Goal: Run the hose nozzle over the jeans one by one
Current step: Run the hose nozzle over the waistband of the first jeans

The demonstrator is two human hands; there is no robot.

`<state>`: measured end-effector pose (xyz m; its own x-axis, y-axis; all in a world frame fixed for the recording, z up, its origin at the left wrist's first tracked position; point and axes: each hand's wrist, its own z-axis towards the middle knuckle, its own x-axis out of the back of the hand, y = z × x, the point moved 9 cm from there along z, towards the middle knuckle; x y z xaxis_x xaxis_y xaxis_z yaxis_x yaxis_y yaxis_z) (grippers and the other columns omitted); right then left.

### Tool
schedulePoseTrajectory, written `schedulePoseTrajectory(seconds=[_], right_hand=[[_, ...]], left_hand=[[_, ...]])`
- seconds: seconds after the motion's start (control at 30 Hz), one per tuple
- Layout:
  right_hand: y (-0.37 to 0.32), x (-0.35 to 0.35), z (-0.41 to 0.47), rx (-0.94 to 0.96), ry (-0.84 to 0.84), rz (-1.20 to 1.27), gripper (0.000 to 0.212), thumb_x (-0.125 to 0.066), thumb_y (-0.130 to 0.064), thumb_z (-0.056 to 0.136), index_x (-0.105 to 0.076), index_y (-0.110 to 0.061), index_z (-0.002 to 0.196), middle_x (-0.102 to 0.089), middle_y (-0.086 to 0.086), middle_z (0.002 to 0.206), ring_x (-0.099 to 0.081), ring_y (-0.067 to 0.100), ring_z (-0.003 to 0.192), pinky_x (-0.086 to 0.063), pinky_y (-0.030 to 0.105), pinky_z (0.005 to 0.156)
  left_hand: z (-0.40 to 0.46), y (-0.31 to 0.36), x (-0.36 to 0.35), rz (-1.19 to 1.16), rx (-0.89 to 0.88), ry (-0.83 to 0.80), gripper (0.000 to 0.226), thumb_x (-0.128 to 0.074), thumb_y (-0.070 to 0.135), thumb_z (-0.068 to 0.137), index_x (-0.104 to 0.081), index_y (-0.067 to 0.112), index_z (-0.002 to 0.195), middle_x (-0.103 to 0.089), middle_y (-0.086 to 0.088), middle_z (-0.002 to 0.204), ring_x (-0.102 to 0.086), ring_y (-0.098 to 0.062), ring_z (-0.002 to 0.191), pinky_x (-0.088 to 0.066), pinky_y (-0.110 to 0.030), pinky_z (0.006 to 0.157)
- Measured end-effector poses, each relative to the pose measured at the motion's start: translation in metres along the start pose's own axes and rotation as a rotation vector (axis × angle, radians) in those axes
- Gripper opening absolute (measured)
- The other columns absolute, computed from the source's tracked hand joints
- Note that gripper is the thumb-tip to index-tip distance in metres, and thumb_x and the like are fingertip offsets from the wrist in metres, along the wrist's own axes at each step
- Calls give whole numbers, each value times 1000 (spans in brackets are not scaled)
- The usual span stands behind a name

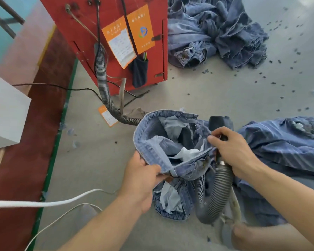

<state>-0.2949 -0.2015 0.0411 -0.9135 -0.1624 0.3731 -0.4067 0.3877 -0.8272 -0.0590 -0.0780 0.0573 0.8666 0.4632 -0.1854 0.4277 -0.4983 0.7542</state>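
A pair of blue jeans (152, 134) is held up at the centre, turned inside out, with the waist wide open and white pocket linings showing. My left hand (143, 176) pinches the near waistband. My right hand (232, 151) grips the black hose nozzle (218, 123) at its neck and also catches the right edge of the waistband. The nozzle head sticks up just behind the jeans' right side. The grey ribbed hose (217, 192) loops down below my right hand.
The hose runs back to a red machine (112, 20) hung with orange tags. A heap of jeans (216, 31) lies behind on the grey floor, and more jeans (283, 142) lie at the right. Dark scraps dot the floor. White cords cross the lower left.
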Motion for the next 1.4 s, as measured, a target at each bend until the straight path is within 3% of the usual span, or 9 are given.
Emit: schedulePoseTrajectory(seconds=[0.13, 0.27, 0.4, 0.63, 0.87, 0.97, 1.07, 1.2, 1.4], right_hand=[[-23, 2, -12, -27, -241, 187, 14, -68, -10, 98, -71, -20, 88, -58, 7, 67, -55, 20, 50, -53, 33, 49], [-57, 11, -35, 45, -448, 179, 8, -73, -18, 85, -69, -16, 91, -57, 13, 69, -56, 23, 53, -53, 29, 48], [-75, 13, -56, 112, -649, 79, 24, -74, -23, 82, -65, -6, 97, -55, 21, 73, -53, 31, 60, -53, 38, 56], [-77, 17, -43, 76, -579, 203, 26, -74, -21, 79, -61, -4, 95, -51, 22, 76, -48, 32, 63, -46, 41, 63], [-77, 16, -31, 63, -404, 266, 6, -70, -15, 86, -66, -19, 85, -55, 12, 66, -53, 22, 46, -51, 29, 43], [-71, 13, -28, 49, -348, 229, 21, -64, -7, 98, -66, -21, 81, -55, 11, 70, -51, 21, 46, -49, 28, 42], [-76, 13, -31, 160, -345, 54, 15, -66, -19, 100, -71, -32, 96, -58, 12, 67, -54, 22, 48, -50, 31, 43], [-101, 57, -43, 322, -352, -46, 71, -73, -41, 97, -30, -73, 143, -69, 15, 66, -63, 32, 47, -53, 37, 46], [-92, 105, -46, 154, -439, -210, 65, -83, -82, 59, -76, -25, 89, -61, 21, 56, -46, 36, 35, -44, 31, 36]], left_hand=[[13, -16, 23, 843, 77, 119, 115, -77, 14, 88, 11, 17, 162, -25, -7, 165, -38, -30, 146, -44, -43, 112], [26, 45, -8, 1564, -629, 199, 111, -69, 38, 91, 13, 19, 162, 32, -11, 165, 17, -35, 156, -8, -54, 124], [47, 66, -42, 1264, -697, -137, 104, -52, 82, 82, -18, 26, 163, -17, 0, 171, -16, -16, 157, -15, -43, 129], [45, 27, -75, 722, -343, -440, 43, -69, 74, 79, -75, 43, 109, -69, 31, 78, -59, 16, 64, -44, -9, 63], [30, 25, -87, 487, -362, -396, 36, -68, 63, 86, -67, 30, 70, -60, 21, 77, -57, 3, 68, -40, -11, 69], [29, 38, -87, 307, -382, -416, 40, -64, 66, 88, -72, 27, 87, -64, -18, 102, -59, -19, 88, -50, -48, 83], [31, 44, -80, 376, -439, -318, 39, -57, 66, 92, -61, 32, 73, -47, 2, 64, -45, -13, 63, -40, -31, 65], [45, 47, -59, 451, -432, -146, 34, -56, 68, 88, -64, 38, 76, -54, 14, 60, -48, -2, 55, -40, -16, 55], [52, 46, -52, 0, -223, -261, 18, -57, 23, 104, -74, 20, 101, -73, -18, 107, -67, -28, 99, -50, -53, 104]])
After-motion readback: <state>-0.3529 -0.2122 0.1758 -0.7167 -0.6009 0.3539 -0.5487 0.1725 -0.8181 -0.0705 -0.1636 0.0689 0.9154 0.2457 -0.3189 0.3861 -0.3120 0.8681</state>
